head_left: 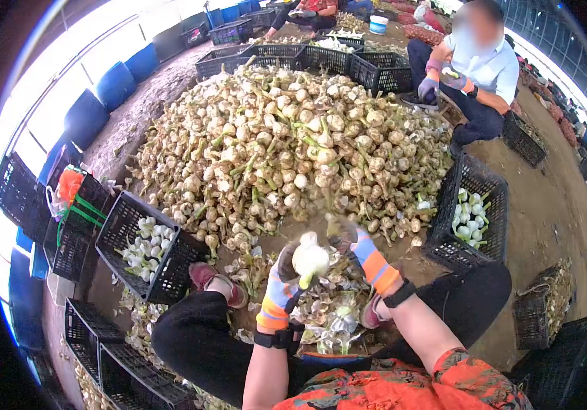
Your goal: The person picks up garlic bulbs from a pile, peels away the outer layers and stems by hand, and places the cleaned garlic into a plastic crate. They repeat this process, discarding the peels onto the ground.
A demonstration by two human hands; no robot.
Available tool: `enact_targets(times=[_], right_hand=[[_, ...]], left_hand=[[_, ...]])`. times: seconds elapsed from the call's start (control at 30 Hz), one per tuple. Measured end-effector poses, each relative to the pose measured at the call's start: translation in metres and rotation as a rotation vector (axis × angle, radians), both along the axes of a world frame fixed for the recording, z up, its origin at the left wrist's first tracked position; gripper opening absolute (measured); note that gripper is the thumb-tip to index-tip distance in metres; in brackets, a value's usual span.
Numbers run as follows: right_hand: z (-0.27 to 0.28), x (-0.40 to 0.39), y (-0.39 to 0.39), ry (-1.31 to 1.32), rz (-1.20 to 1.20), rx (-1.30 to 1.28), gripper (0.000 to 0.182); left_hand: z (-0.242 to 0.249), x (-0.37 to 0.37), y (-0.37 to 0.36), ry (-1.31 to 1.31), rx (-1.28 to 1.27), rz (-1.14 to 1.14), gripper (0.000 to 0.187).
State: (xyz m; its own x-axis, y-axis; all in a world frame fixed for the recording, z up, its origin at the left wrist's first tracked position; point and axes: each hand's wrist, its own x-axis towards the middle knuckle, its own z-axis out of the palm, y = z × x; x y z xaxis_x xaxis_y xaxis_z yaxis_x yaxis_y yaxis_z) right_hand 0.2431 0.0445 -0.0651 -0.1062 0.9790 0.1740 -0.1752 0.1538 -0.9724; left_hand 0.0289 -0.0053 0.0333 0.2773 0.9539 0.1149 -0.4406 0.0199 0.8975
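Garlic bulb (312, 261) up in the air, held in the left hand (284, 268) in a grey glove with an orange-and-blue striped cuff, and look at the containers: a big black slatted plastic crate (178, 268) beside the left knee carries trimmed white bulbs (146, 249); another black plastic crate (452, 253) beyond the right knee holds more, green stems showing. Our bulb is smooth, fat and white, its greenish stem end toward the body, left fingers clamped on it. Murkier now: a dark mesh crate (558, 365) at lower right fades into shadow, and the matching-gloved right hand (353, 240) blurs nearby; fingers apart or together, I can't tell.
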Motion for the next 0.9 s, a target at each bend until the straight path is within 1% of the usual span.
enact_targets(times=[0.03, 0.07, 0.1, 0.13, 0.17, 0.2, 0.23, 0.3, 0.33, 0.4, 0.43, 0.5, 0.53, 0.57, 0.63, 0.67, 0.7, 0.73, 0.77, 0.8, 0.83, 0.87, 0.9], right_hand=[[0.015, -0.008, -0.014, 0.413, 0.157, -0.349, 0.046], [0.051, -0.02, -0.035, 0.622, 0.263, -0.466, 0.045], [0.087, -0.032, -0.051, 0.83, 0.371, -0.578, 0.045], [0.104, -0.037, -0.053, 0.827, 0.372, -0.576, 0.045], [0.118, -0.041, -0.052, 0.664, 0.32, -0.502, 0.043], [0.127, -0.045, -0.05, 0.506, 0.271, -0.43, 0.042], [0.133, -0.048, -0.048, 0.29, 0.188, -0.292, 0.043], [0.126, -0.047, -0.044, 0.171, 0.169, -0.202, 0.045], [0.123, -0.046, -0.044, 0.169, 0.173, -0.204, 0.045], [0.118, -0.044, -0.045, 0.591, 0.335, -0.416, 0.049], [0.115, -0.046, -0.046, 0.588, 0.337, -0.419, 0.049], [0.11, -0.051, -0.048, 0.316, 0.236, -0.267, 0.052], [0.099, -0.049, -0.045, 0.238, 0.244, -0.208, 0.049], [0.088, -0.049, -0.044, 0.237, 0.248, -0.208, 0.049], [0.085, -0.051, -0.046, 0.634, 0.24, -0.386, 0.053], [0.084, -0.046, -0.05, 0.702, 0.277, -0.433, 0.057], [0.084, -0.044, -0.047, 0.703, 0.278, -0.433, 0.057], [0.084, -0.043, -0.043, 0.825, 0.393, -0.49, 0.055], [0.082, -0.042, -0.043, 0.948, 0.506, -0.553, 0.053], [0.084, -0.039, -0.049, 0.725, 0.339, -0.548, 0.063], [0.121, -0.042, -0.045, 0.34, 0.395, -0.438, 0.079], [0.11, -0.047, -0.049, 0.147, 0.268, -0.35, 0.079], [0.091, -0.053, -0.053, -0.044, 0.136, -0.263, 0.08]], left_hand=[[-0.01, 0.003, 0.002, -0.039, -0.043, 0.062, 0.06], [-0.016, 0.002, 0.006, 0.121, 0.125, 0.132, 0.06], [-0.015, 0.001, 0.007, 0.118, 0.125, 0.13, 0.06], [-0.011, 0.001, 0.009, 0.317, 0.241, 0.173, 0.059], [-0.006, -0.001, 0.009, 0.518, 0.353, 0.22, 0.059], [0.003, -0.002, 0.009, 0.482, 0.366, 0.198, 0.056], [0.004, -0.002, 0.007, 0.354, 0.162, 0.172, 0.049], [0.016, -0.001, 0.003, 0.152, -0.04, 0.168, 0.037], [0.018, 0.0, 0.002, 0.15, -0.042, 0.172, 0.037], [0.018, 0.003, 0.0, 0.512, 0.303, 0.429, 0.022], [0.014, 0.004, 0.001, 0.511, 0.3, 0.432, 0.022], [0.001, 0.006, 0.004, 0.192, -0.097, 0.491, 0.015], [0.009, 0.006, 0.002, 0.033, -0.29, 0.491, 0.012], [0.012, 0.005, 0.002, -0.229, -0.395, 0.411, 0.012], [0.021, 0.005, 0.001, -0.39, -0.457, 0.398, 0.013], [0.023, 0.005, 0.0, -0.389, -0.457, 0.398, 0.013], [0.024, 0.005, -0.001, -0.331, -0.411, 0.378, 0.012], [0.024, 0.005, -0.001, -0.273, -0.365, 0.357, 0.012], [0.02, 0.008, 0.002, 0.015, -0.195, 0.525, 0.011], [0.005, 0.007, 0.004, 0.259, 0.041, 0.613, 0.011], [-0.009, 0.007, 0.007, 0.5, 0.288, 0.689, 0.012], [-0.022, 0.008, 0.005, 0.525, 0.171, 0.635, 0.013], [-0.022, 0.012, 0.004, 0.524, 0.17, 0.63, 0.013]])
